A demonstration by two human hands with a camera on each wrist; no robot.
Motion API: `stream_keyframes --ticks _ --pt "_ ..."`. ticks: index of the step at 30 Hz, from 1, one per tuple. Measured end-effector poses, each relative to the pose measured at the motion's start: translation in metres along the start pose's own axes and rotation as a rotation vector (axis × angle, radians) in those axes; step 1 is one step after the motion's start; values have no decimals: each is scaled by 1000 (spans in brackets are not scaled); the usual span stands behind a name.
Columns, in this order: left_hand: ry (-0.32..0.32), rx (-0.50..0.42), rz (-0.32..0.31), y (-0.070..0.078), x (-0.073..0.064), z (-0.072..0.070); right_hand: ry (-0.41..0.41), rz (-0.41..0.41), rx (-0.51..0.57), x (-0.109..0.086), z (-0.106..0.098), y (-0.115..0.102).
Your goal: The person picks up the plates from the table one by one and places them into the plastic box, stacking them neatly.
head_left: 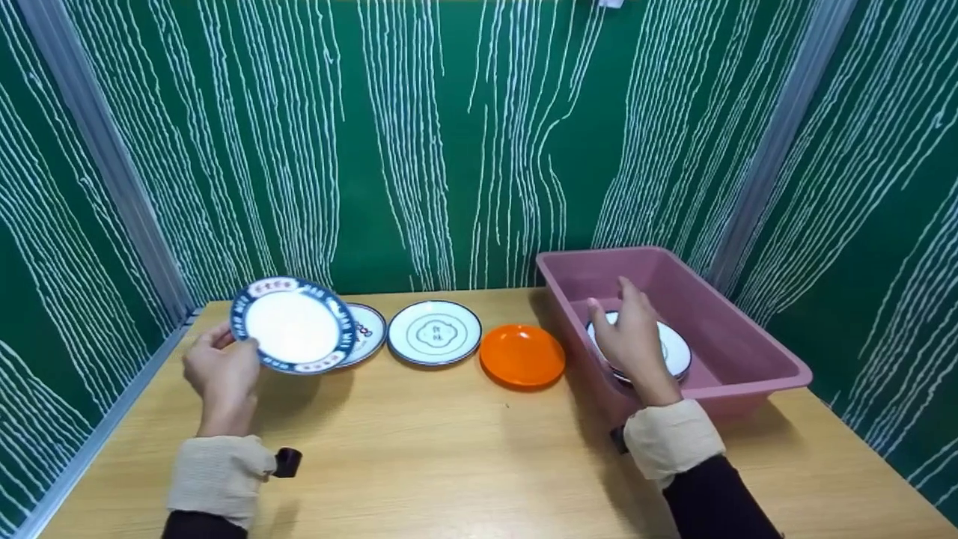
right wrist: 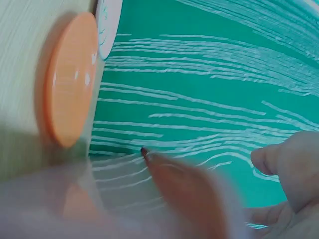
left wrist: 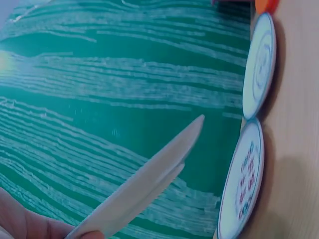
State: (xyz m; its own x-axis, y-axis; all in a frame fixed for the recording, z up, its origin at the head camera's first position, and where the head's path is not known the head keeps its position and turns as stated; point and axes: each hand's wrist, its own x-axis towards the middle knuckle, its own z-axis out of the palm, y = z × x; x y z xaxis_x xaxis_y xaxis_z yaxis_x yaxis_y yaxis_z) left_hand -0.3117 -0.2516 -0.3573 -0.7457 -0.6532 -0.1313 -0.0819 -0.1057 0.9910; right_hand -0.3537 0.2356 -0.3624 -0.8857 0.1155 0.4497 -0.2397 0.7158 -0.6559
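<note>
At the left, my left hand (head_left: 224,370) pinches the edge of a white plate with a patterned blue rim (head_left: 296,329), held tilted above the table. Seen edge-on in the left wrist view, that plate (left wrist: 139,179) rises from the thumb and fingers. It partly covers a white plate with a red and blue print (head_left: 367,335). My right hand (head_left: 632,337) hovers over the pink tub (head_left: 726,322), fingers spread apart and holding nothing. Beneath it, white plates (head_left: 673,350) lie stacked inside, partly hidden by the hand.
Along the table's back lie a white plate with a dark rim (head_left: 435,355) and an orange plate (head_left: 522,357), in line with the printed one. The tub stands at the right, close to the orange plate. Green walls (head_left: 464,150) with white streaks enclose the wooden table (head_left: 419,449).
</note>
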Motion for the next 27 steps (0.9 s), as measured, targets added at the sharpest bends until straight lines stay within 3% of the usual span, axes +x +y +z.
stream_keyframes --ticks 9,22,27 --pt "-84 -99 -29 8 -20 24 -52 -46 89 -5 15 -18" --pt "-187 -153 88 10 -52 64 -85 -102 303 -6 33 -28" --pt "-233 -163 97 9 -63 78 -77 -149 331 -7 43 -35"
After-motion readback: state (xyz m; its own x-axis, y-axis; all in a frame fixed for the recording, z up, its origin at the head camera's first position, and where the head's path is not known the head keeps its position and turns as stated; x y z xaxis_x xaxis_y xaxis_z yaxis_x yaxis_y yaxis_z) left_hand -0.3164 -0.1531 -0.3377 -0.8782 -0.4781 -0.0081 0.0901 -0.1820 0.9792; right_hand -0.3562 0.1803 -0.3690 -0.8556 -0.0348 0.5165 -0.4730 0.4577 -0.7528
